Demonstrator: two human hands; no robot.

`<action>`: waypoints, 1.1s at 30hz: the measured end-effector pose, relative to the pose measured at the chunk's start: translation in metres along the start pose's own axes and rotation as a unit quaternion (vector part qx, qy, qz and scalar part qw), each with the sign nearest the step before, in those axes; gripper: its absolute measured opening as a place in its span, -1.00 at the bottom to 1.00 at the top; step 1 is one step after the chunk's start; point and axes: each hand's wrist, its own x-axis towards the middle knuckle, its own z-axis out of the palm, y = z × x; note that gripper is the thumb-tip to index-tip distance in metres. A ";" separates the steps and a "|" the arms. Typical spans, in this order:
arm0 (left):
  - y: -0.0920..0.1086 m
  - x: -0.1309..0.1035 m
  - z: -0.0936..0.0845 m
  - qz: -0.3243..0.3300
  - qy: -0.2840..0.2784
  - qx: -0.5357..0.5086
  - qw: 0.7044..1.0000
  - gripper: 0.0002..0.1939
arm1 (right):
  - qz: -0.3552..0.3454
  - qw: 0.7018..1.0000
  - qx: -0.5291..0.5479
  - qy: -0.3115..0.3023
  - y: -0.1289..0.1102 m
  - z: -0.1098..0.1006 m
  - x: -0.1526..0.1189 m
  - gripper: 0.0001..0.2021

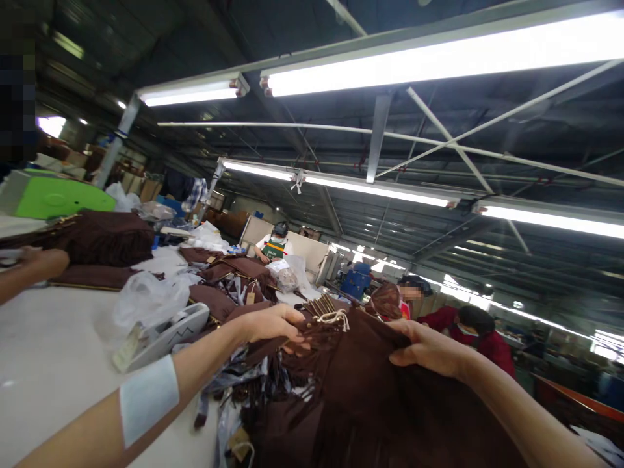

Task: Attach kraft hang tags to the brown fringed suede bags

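Note:
Dark brown fabric point(370, 383) fills the lower middle and right of the head view. My left hand point(277, 325) reaches in from the left, its fingers bent around gathered brown cloth beside a row of brass-coloured metal pieces point(322, 305) and a white cord point(336, 318). At the right, my right hand point(424, 348) pinches the upper edge of the brown fabric between thumb and fingers. A white patch point(149, 396) covers part of my left forearm.
A white plastic device point(166, 338) and a clear bag point(151, 299) lie on the white table point(58, 351). Brown cloth stacks point(107, 237) stand behind, near another person's hand point(46, 263). Other people work farther back. Below the fabric lie plastic-wrapped strips and tags.

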 end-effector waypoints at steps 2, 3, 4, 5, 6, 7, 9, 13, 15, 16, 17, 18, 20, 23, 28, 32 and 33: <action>0.000 -0.004 -0.009 -0.020 -0.013 0.013 1.000 -0.74 | 0.000 1.000 -0.020 -0.009 -0.001 -0.001 -0.002 -0.70; 0.001 -0.006 -0.012 -0.027 -0.018 0.023 0.999 -0.72 | 0.000 0.999 -0.028 -0.016 -0.001 -0.001 -0.003 -0.70; 0.002 -0.008 -0.013 -0.030 -0.023 0.036 0.999 -0.70 | 0.001 0.999 -0.037 -0.021 -0.002 -0.001 -0.003 -0.71; 0.003 -0.010 -0.015 -0.029 -0.029 0.051 0.998 -0.67 | 0.003 0.999 -0.046 -0.025 -0.002 -0.001 -0.004 -0.71; 0.005 -0.011 -0.015 -0.030 -0.038 0.064 0.997 -0.64 | 0.007 0.998 -0.053 -0.028 -0.002 0.000 -0.004 -0.71; 0.006 -0.012 -0.015 -0.031 -0.048 0.072 0.996 -0.61 | 0.010 0.998 -0.057 -0.029 -0.001 0.000 -0.004 -0.70; 0.007 -0.014 -0.016 -0.039 -0.070 0.060 0.995 -0.58 | 0.014 0.998 -0.050 -0.032 0.001 0.001 -0.003 -0.70; 0.000 -0.013 -0.022 -0.061 -0.093 -0.010 0.994 -0.61 | 0.014 0.999 -0.031 -0.042 0.010 0.003 -0.001 -0.70; -0.006 -0.012 -0.026 -0.070 -0.091 -0.026 0.993 -0.57 | 0.019 0.999 -0.017 -0.042 0.013 0.004 0.000 -0.71; -0.009 -0.011 -0.027 -0.073 -0.092 -0.029 0.993 -0.56 | 0.023 0.999 -0.009 -0.041 0.014 0.004 0.000 -0.71; -0.011 -0.010 -0.029 -0.074 -0.095 -0.032 0.992 -0.56 | 0.026 0.999 -0.004 -0.039 0.015 0.005 0.001 -0.70; -0.014 -0.009 -0.030 -0.073 -0.099 -0.034 0.992 -0.56 | 0.029 0.999 -0.003 -0.038 0.016 0.005 0.002 -0.70; -0.019 -0.007 -0.032 -0.067 -0.101 -0.036 0.992 -0.58 | 0.035 0.999 -0.009 -0.040 0.015 0.005 0.004 -0.69; -0.026 -0.004 -0.034 -0.059 -0.100 -0.040 0.992 -0.59 | 0.050 0.997 -0.031 -0.049 0.013 0.006 0.005 -0.67; -0.033 -0.006 -0.039 -0.053 -0.092 -0.050 0.993 -0.60 | 0.045 0.996 -0.046 -0.063 0.009 0.008 0.011 -0.64; -0.032 -0.015 -0.045 -0.058 -0.083 -0.048 0.994 -0.57 | 0.029 0.996 -0.057 -0.069 0.004 0.013 0.020 -0.60; -0.031 -0.018 -0.046 -0.057 -0.077 -0.044 0.994 -0.57 | 0.026 0.996 -0.053 -0.072 0.002 0.014 0.022 -0.59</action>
